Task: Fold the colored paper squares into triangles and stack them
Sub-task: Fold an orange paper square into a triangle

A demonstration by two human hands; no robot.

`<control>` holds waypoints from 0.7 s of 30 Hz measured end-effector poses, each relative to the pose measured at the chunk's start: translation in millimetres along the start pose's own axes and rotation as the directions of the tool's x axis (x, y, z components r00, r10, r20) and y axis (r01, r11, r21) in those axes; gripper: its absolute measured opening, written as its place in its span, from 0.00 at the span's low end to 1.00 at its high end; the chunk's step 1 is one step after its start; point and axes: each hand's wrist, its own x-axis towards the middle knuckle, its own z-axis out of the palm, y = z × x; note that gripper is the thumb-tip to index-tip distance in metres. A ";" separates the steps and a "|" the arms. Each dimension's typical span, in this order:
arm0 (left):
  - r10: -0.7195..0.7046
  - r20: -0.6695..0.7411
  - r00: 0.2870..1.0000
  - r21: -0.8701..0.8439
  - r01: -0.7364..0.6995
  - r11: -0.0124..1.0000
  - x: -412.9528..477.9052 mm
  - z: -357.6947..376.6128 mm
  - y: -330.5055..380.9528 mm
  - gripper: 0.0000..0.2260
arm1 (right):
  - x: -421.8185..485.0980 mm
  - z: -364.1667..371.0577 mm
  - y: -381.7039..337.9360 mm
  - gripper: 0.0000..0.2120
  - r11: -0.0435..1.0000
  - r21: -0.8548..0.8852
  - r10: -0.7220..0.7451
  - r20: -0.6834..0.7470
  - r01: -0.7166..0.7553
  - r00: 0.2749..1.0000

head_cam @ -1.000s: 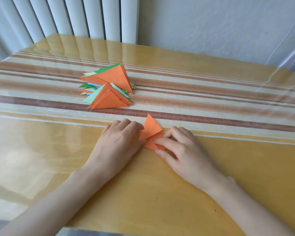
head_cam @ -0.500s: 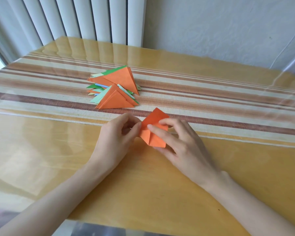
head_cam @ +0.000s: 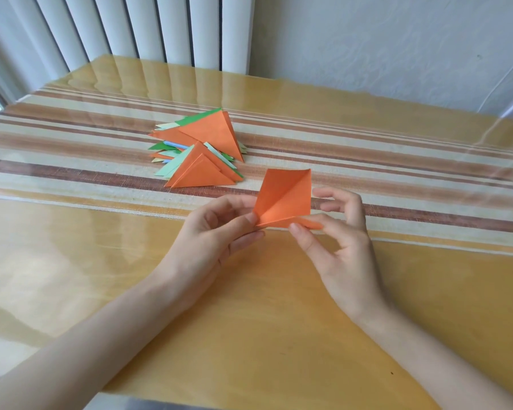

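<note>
Lower frame: both forearms come in over the glossy yellow surface [head_cam: 249, 321]. Left hand [head_cam: 216, 235] pinches the paper [head_cam: 285, 196] at its lower left corner, thumb against fingers [head_cam: 234, 201]. Right hand [head_cam: 341, 244] pinches the lower right edge between thumb and index; its other fingers are loosely curled and hold nothing. The orange paper is at frame centre, lifted off the surface and tilted up toward the camera, with a diagonal crease showing and part-opened flaps. It is probably held up by two corners so the edges can be lined up for the next fold; the triangle is not yet finished. Beyond it, upper left of centre, the stack [head_cam: 197, 148] of orange, green and blue triangles sits loosely fanned on the striped runner [head_cam: 397, 179], well apart from the hands, which leaves folding room. Blinds [head_cam: 131, 28] and wall [head_cam: 367, 39] lie at the top.
</note>
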 end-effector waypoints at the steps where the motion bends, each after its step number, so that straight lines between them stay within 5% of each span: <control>1: 0.001 0.008 1.000 -0.006 -0.001 1.000 -0.3 0.7 -0.5 0.10 | 0.9 2.7 -2.5 0.05 0.992 0.072 0.103 -0.007 -0.102 0.995; 5: -0.008 0.022 1.000 -0.041 0.009 0.999 -0.2 1.9 0.6 0.11 | 4.7 15.5 -8.9 0.10 0.894 0.276 0.373 -0.015 -0.354 0.928; 21: -0.033 0.022 0.999 -0.019 0.034 0.999 1.8 0.9 -0.8 0.13 | 11.9 16.8 -20.1 0.08 0.789 0.465 0.447 0.014 -0.401 0.895</control>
